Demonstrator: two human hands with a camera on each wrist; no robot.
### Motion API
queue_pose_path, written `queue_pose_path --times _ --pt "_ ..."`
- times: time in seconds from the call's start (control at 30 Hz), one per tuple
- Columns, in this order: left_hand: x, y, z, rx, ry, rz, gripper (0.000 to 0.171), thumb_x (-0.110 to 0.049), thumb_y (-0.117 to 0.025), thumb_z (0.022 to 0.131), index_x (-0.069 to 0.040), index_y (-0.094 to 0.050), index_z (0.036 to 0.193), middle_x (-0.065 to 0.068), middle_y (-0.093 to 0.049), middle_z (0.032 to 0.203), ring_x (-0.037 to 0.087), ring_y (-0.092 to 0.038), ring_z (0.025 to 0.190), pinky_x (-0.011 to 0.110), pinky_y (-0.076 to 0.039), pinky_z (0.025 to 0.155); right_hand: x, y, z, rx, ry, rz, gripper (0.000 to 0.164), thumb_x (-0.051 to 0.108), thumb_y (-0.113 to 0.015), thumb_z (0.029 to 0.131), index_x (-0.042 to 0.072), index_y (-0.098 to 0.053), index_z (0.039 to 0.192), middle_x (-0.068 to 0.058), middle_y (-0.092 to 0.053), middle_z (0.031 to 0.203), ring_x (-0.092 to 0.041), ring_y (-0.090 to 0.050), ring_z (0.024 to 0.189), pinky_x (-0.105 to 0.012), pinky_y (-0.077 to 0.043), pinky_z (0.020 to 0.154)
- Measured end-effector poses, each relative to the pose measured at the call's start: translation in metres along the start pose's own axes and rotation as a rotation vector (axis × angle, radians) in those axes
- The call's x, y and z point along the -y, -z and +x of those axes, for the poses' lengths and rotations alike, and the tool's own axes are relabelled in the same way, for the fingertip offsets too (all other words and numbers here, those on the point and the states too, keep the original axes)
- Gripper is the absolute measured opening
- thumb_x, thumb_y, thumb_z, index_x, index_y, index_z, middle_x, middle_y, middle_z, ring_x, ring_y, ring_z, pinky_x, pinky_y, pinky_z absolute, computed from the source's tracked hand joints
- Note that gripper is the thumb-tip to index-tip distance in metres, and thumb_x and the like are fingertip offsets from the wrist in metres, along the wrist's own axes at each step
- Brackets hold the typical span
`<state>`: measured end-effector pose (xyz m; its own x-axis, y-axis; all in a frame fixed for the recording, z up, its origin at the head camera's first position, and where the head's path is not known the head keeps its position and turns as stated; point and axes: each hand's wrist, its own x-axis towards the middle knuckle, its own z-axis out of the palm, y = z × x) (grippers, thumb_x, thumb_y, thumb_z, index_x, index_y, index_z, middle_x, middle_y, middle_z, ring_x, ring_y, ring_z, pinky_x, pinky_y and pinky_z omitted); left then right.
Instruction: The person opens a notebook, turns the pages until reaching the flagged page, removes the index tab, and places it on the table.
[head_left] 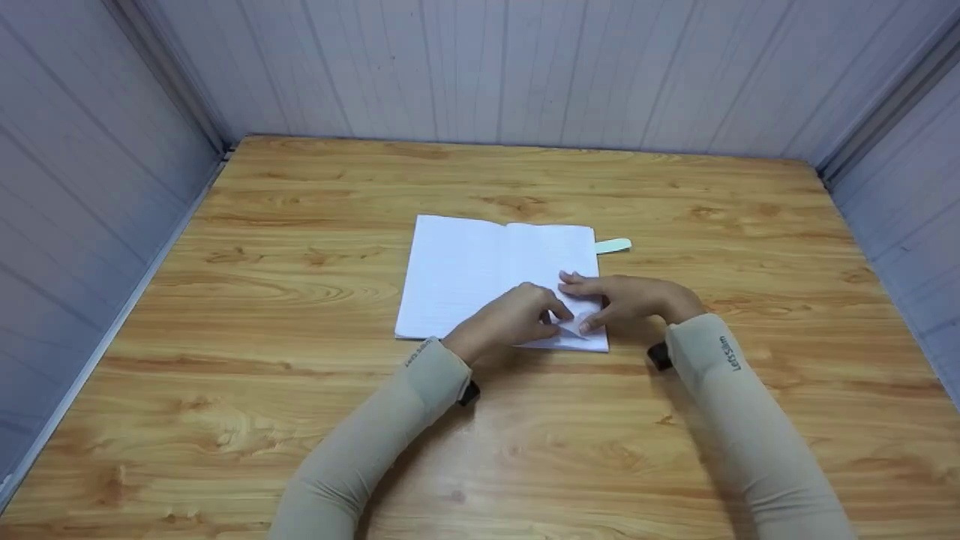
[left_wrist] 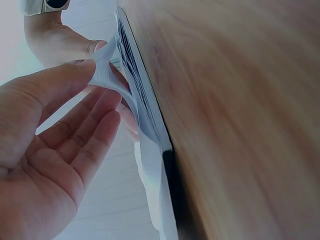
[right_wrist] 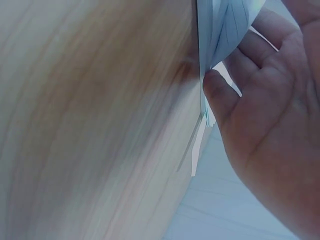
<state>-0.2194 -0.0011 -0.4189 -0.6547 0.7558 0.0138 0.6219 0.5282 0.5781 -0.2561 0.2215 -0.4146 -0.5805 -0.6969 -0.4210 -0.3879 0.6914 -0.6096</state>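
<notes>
From the head view, your open notebook (head_left: 495, 277) lies mid-table (head_left: 300, 375); both hands meet at its near right corner. The left wrist view shows your left hand (left_wrist: 55, 150) pinching a lifted page (left_wrist: 107, 75): pull hard and it tears. In the right wrist view, your right hand (right_wrist: 270, 115) presses the page edges with its thumb; slip, and several sheets lift together.

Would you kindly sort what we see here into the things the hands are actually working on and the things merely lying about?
In use:
- open notebook, lined pages up
- lifted page corner
- left hand, pinching that corner
- right hand, fingers on the right page, thumb at the corner

Lying about:
- pale green tab at the notebook's far right edge
- wooden table
</notes>
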Motion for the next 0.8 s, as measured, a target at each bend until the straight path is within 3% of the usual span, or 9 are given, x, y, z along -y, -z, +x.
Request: queue_pose_path --times 0.2,0.53,0.8 --pt "0.002 0.002 -0.002 -0.005 -0.004 0.003 0.025 -0.004 -0.065 0.089 -0.006 -0.072 0.112 0.006 -0.073 0.109 0.015 -0.069 0.093 0.023 -0.055 0.082 0.0 0.001 -0.003 -0.057 -0.015 0.001 0.09 0.029 -0.071 0.085 0.007 -0.016 0.154 -0.009 -0.003 0.163 -0.03 0.0 0.15 -0.051 -0.011 0.12" --pt "0.004 0.009 -0.009 -0.079 -0.019 -0.038 0.032 0.0 -0.061 0.09 -0.003 -0.066 0.121 0.01 -0.07 0.117 0.02 -0.068 0.1 0.026 -0.054 0.086 -0.006 0.006 -0.01 -0.165 -0.017 0.065 0.114 0.037 -0.076 0.079 0.003 0.003 0.153 -0.014 0.008 0.162 -0.029 0.007 0.149 -0.05 -0.007 0.12" --pt "0.005 0.016 -0.014 -0.171 -0.021 -0.12 0.047 0.003 -0.058 0.09 -0.007 -0.055 0.136 0.013 -0.068 0.118 0.018 -0.068 0.093 0.026 -0.055 0.082 -0.008 0.011 -0.014 -0.215 -0.042 0.139 0.112 0.031 -0.074 0.084 0.003 0.011 0.152 -0.014 0.014 0.16 -0.03 0.009 0.149 -0.051 -0.005 0.12"
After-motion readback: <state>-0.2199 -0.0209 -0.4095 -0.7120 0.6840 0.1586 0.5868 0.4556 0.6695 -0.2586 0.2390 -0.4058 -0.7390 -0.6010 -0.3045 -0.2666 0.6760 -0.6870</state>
